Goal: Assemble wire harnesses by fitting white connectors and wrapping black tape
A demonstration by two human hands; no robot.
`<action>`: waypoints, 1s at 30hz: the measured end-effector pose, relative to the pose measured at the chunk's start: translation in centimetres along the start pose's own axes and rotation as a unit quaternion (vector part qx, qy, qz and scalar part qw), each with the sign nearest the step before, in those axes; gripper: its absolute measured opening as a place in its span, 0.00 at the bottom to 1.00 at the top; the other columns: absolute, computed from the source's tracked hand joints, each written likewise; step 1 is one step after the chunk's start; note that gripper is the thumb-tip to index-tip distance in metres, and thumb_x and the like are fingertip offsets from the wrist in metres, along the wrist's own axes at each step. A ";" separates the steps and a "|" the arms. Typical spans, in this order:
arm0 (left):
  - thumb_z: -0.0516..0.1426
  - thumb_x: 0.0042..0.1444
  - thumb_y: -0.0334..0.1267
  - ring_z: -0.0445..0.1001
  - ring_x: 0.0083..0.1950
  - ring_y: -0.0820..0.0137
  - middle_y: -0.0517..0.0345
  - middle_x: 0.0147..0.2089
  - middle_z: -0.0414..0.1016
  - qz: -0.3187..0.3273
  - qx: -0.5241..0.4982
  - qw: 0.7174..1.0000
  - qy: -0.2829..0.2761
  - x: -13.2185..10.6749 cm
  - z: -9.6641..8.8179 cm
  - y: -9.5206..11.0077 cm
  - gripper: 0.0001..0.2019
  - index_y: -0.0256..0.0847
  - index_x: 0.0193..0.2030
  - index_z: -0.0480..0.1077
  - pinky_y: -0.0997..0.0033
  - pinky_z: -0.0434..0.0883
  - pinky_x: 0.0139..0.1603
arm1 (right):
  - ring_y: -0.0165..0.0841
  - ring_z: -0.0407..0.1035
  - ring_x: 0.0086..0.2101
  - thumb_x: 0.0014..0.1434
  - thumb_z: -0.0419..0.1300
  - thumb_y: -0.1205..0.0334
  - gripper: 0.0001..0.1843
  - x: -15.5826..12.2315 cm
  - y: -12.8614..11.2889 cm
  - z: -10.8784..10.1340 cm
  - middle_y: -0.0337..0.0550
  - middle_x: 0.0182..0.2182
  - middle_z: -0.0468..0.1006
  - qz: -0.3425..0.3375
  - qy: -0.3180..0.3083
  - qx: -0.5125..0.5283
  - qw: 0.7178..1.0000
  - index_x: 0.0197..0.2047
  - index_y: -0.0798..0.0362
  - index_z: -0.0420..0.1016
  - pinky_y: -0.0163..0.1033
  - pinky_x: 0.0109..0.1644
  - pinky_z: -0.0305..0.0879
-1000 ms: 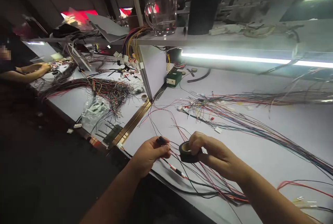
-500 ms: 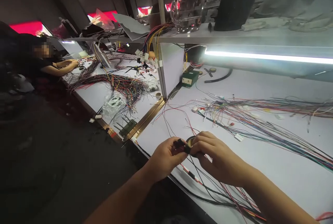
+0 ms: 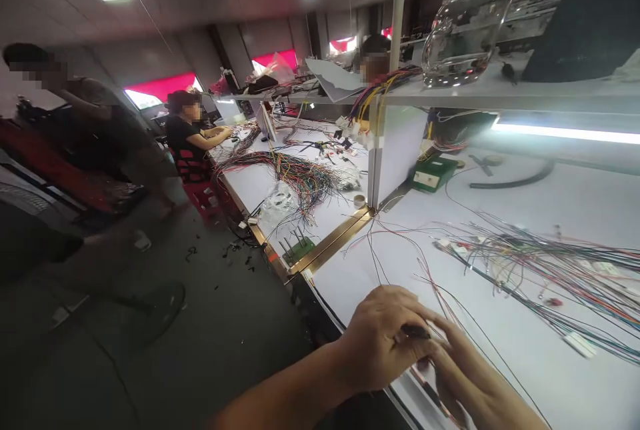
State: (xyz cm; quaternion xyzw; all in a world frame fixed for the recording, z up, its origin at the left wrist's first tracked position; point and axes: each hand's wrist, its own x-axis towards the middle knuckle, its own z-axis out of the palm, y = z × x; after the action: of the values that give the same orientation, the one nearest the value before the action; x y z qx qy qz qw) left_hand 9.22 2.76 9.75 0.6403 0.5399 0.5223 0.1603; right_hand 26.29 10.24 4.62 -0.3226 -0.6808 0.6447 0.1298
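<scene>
My left hand (image 3: pixel 377 343) is curled at the near edge of the white bench (image 3: pixel 550 230), its thumb and fingers pinched on a small black piece (image 3: pixel 414 331) among thin wires. Close against it from the right is my right hand (image 3: pixel 463 377), fingers pressed together and touching that same spot. What the right fingers hold is hidden, and no tape roll shows. Thin red and black wires (image 3: pixel 430 277) run from under both hands across the bench.
A long bundle of coloured wires (image 3: pixel 550 270) lies on the bench to the right. A white divider panel (image 3: pixel 395 150) and brass strip (image 3: pixel 333 243) separate the neighbouring bench. A green box (image 3: pixel 434 173), glass jug (image 3: pixel 465 23) on the shelf, seated person (image 3: pixel 187 130) and standing person (image 3: pixel 95 123) at left.
The view has swung left and up, showing more floor and people. My hands have closed together lower in the frame, and the black tape roll in my right hand is hidden from view.
</scene>
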 end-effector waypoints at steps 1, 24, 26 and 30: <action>0.60 0.56 0.39 0.75 0.42 0.65 0.52 0.35 0.78 -0.032 -0.030 0.999 -0.004 -0.1 0.0 0.0 0.05 0.40 0.34 0.72 0.64 0.70 0.48 | 0.32 0.69 0.25 0.64 0.49 0.44 0.30 -0.5 0.0 0.2 0.36 0.26 0.71 -0.009 -0.007 -0.010 1.000 0.65 0.46 0.53 0.38 0.32 0.70; 0.62 0.55 0.37 0.70 0.37 0.67 0.57 0.32 0.75 -0.109 -0.074 0.991 -0.006 1.9 0.2 -1.0 0.03 0.42 0.35 0.74 0.66 0.66 0.43 | 0.23 0.63 0.24 0.56 0.55 0.67 0.29 -2.1 -5.3 -1.1 0.45 0.50 0.63 -0.037 0.073 0.000 0.997 0.60 0.38 0.58 0.32 0.25 0.62; 0.61 0.55 0.42 0.68 0.33 0.70 0.60 0.30 0.71 -0.204 -0.105 0.972 0.042 1.8 0.9 -1.1 0.07 0.41 0.35 0.72 0.70 0.66 0.37 | 0.26 0.65 0.28 0.55 0.52 0.73 0.31 -2.0 -4.7 -0.5 0.46 0.50 0.61 -0.161 0.138 -0.175 0.962 0.59 0.38 0.61 0.35 0.29 0.66; 0.62 0.54 0.47 0.63 0.26 0.76 0.65 0.25 0.66 -0.311 -0.265 0.907 0.101 1.6 2.5 -0.8 0.13 0.40 0.33 0.69 0.75 0.62 0.28 | 0.26 0.62 0.25 0.54 0.52 0.75 0.31 -1.2 -3.1 0.5 0.45 0.45 0.64 -0.280 0.245 -0.335 0.866 0.57 0.37 0.66 0.33 0.25 0.60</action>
State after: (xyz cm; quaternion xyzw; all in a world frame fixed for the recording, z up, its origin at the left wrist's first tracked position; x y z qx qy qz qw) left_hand 10.66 5.32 8.93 0.3179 0.5669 0.6312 0.4232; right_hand 26.08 9.22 7.84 -0.2900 -0.8640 0.2144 0.3514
